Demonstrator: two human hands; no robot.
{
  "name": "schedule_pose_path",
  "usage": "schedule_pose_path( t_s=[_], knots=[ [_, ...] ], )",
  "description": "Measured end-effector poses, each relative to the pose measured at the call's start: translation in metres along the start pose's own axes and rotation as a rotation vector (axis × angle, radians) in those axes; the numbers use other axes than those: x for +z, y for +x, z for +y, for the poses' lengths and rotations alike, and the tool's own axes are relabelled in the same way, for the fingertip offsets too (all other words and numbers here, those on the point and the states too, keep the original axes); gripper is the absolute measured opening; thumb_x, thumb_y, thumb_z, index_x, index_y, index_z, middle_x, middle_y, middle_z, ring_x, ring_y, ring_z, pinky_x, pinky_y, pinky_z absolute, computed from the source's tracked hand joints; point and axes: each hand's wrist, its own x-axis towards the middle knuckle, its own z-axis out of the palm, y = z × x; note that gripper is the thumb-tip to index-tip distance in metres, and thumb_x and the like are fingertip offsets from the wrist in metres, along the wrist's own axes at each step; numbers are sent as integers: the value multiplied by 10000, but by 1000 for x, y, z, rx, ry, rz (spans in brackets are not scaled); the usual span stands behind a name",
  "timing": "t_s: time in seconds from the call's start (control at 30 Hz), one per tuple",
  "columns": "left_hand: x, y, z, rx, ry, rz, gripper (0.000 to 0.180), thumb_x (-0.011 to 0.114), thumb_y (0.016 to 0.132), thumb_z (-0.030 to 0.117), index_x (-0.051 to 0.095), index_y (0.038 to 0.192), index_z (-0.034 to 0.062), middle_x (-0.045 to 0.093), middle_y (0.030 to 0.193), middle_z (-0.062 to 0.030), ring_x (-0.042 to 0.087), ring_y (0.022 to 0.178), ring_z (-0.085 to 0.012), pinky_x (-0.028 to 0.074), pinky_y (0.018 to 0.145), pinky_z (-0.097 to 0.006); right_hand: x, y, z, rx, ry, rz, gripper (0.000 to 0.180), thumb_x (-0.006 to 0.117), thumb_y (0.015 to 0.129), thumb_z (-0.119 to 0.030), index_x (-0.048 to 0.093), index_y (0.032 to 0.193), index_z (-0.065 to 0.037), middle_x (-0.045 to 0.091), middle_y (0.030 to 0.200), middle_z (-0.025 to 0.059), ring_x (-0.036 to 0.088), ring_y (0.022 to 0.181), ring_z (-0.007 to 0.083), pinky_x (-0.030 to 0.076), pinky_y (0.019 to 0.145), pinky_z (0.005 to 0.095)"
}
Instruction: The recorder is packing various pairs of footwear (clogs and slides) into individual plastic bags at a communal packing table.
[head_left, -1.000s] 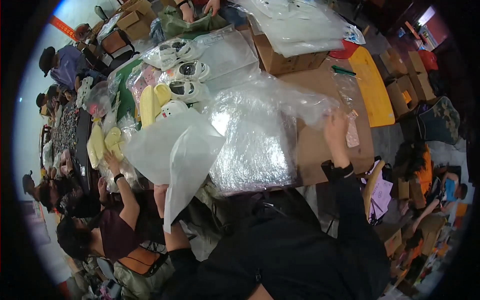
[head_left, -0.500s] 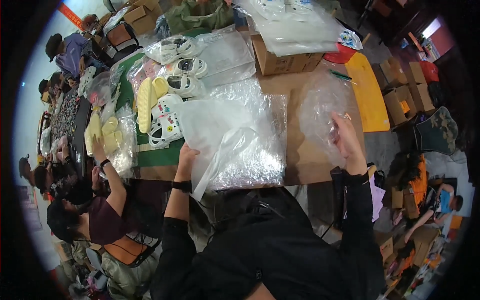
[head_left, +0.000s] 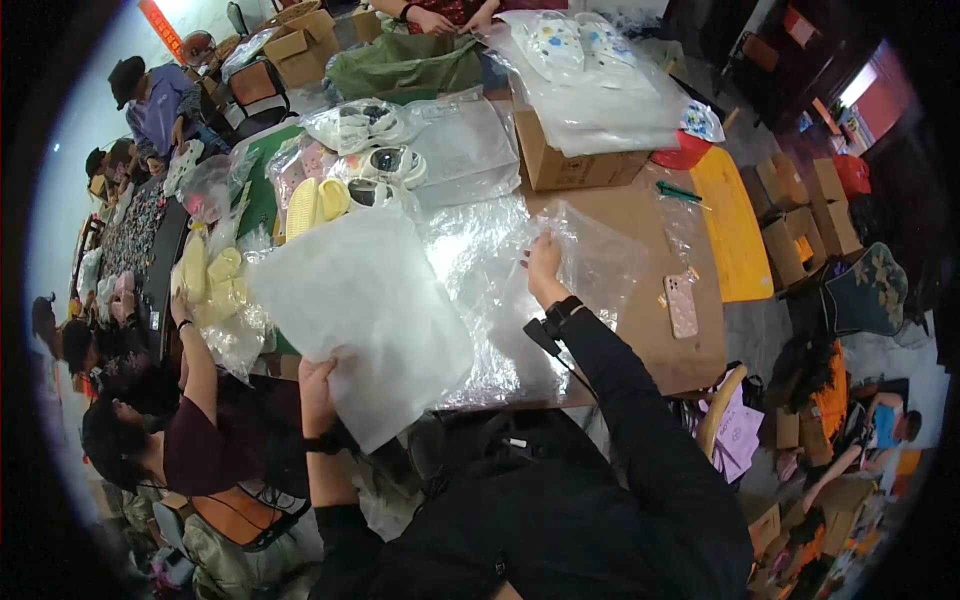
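Faint printed marks, too small to read, cross the side of the brown cardboard box (head_left: pixel 575 172) at your 12 o'clock. Your left hand (head_left: pixel 318 382), at 10 o'clock, pinches the near-left edge of a white, translucent, rectangular plastic sheet (head_left: pixel 372 315). That sheet spans your 11 o'clock over the near edge of the brown tabletop (head_left: pixel 655 345), its long axis running from 11 to 5. Your right arm reaches toward 12, hand (head_left: pixel 543 268) curled at a clear plastic bag (head_left: pixel 605 250); whether it grips, you cannot tell.
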Motion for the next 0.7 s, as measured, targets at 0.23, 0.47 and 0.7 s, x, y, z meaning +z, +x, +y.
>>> schedule_pose_path(
  t_s=[0.23,0.47,0.7],
  knots=[
    [-16,-30,-6,35,-281,50,321,447,796,-19,514,1108,-49,612,1005,-137,608,912,-235,498,772,-315,-28,-32,20,-271,-1623,-577,1014,558,667,-701,147,1424,-166,128,1449,218,101,1315,460,148,1047,557],
    [24,21,-12,679,665,-366,280,553,791,66,566,1048,-45,609,1028,-150,578,970,-234,463,830,-343,-125,11,48,-704,-1623,-507,850,703,658,-353,307,1333,-21,414,1269,272,400,1180,398,339,980,455],
    [55,94,-135,-179,-356,-339,540,480,775,-28,364,1303,-19,541,1158,-134,556,989,-262,441,868,-352,-91,20,-15,-697,-1119,-164,530,578,716,-63,442,1219,31,559,1082,189,539,998,289,416,871,362]
  ],
)
